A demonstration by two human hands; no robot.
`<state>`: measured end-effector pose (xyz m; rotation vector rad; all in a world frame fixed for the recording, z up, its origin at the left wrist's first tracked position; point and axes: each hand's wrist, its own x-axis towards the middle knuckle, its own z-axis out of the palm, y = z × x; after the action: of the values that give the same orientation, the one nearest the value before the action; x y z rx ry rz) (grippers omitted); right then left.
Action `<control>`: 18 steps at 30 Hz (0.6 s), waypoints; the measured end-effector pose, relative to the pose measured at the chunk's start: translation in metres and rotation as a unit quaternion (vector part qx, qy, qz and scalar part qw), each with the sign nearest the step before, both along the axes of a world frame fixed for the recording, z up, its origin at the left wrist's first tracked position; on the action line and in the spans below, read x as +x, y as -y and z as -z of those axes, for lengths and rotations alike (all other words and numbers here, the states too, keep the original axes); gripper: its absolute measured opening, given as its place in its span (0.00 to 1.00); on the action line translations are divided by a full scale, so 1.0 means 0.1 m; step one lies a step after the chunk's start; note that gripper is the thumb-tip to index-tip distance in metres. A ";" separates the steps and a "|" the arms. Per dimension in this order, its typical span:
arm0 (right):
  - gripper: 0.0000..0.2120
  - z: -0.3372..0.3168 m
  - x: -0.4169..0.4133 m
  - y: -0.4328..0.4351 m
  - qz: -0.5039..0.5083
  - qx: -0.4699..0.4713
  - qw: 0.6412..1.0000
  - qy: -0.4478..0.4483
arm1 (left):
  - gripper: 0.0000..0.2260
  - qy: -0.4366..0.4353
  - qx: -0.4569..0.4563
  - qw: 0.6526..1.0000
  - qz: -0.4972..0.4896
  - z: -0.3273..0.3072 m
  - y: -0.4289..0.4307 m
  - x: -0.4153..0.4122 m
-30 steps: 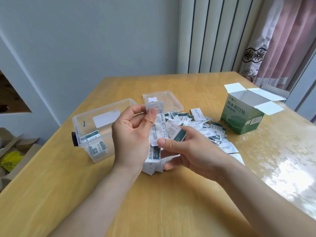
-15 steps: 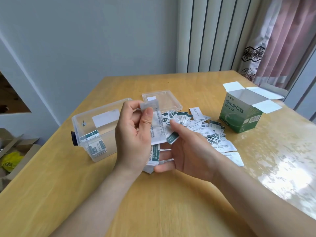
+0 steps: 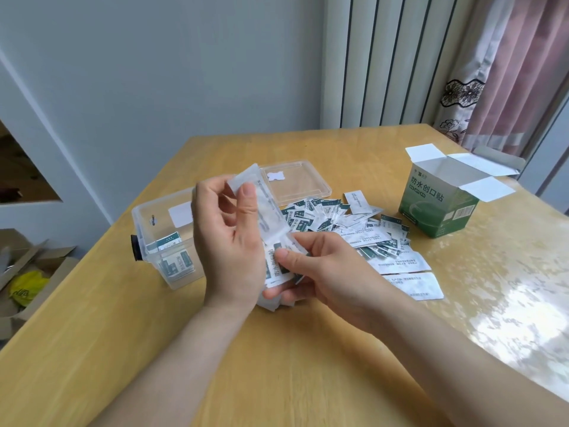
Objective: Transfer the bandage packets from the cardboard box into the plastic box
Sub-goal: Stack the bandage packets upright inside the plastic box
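Note:
My left hand (image 3: 228, 238) holds a stack of white bandage packets (image 3: 264, 208) upright above the table, thumb across the front. My right hand (image 3: 320, 269) pinches the stack's lower end, where green-printed packets show. Several more packets lie in a loose pile (image 3: 363, 235) on the table behind my hands. The clear plastic box (image 3: 154, 217) stands to the left, partly hidden by my left hand, with a few packets inside. The green cardboard box (image 3: 437, 208) stands at the right with its flaps open.
The clear lid (image 3: 301, 186) of the plastic box lies flat behind the pile. The wooden table (image 3: 277, 365) has bare surface in front of my arms. Cardboard boxes and a yellow bag (image 3: 24, 288) sit on the floor at left. A curtain (image 3: 508, 72) hangs at back right.
My right hand has come back onto the stack and now pinches its lower end. My left hand has tilted the packets' top toward the left.

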<state>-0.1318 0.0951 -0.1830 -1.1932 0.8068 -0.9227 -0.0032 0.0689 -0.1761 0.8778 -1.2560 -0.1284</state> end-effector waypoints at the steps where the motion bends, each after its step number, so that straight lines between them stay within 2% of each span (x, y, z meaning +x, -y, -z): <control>1: 0.09 -0.01 -0.02 0.01 0.010 0.012 1.000 0.003 | 0.04 0.022 -0.042 0.999 0.003 -0.05 -0.02 0.03; 4: 0.09 -0.10 -0.10 0.04 0.067 0.042 0.996 0.037 | 0.04 0.198 -0.138 0.970 0.040 -0.09 -0.08 0.07; 6: 0.10 -0.17 -0.18 0.06 0.111 0.045 0.991 0.052 | 0.06 0.312 -0.117 0.939 0.086 -0.03 -0.05 0.05; 8: 0.12 -0.22 -0.24 0.08 0.136 0.064 0.987 0.062 | 0.06 0.379 -0.086 0.917 0.095 0.03 0.01 0.04; 11: 0.18 -0.21 -0.26 0.08 0.109 0.053 0.992 0.046 | 0.06 0.390 -0.050 0.915 0.089 0.05 0.04 0.05; 15: 0.12 -0.15 -0.27 0.09 0.145 -0.012 0.989 -0.020 | 0.08 0.321 0.007 0.937 0.139 0.02 -0.04 0.03; 17: 0.11 -0.15 -0.32 0.13 0.195 -0.030 0.980 -0.040 | 0.07 0.301 0.086 0.946 0.088 -0.04 -0.07 0.04; 18: 0.11 -0.15 -0.34 0.16 0.216 -0.037 0.974 -0.049 | 0.07 0.344 0.156 0.924 0.050 -0.04 -0.07 0.06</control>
<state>-0.1657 0.0795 -0.1678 -1.1544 1.1488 -1.2628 0.0025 0.0756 -0.1721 1.1889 -1.9778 -0.1054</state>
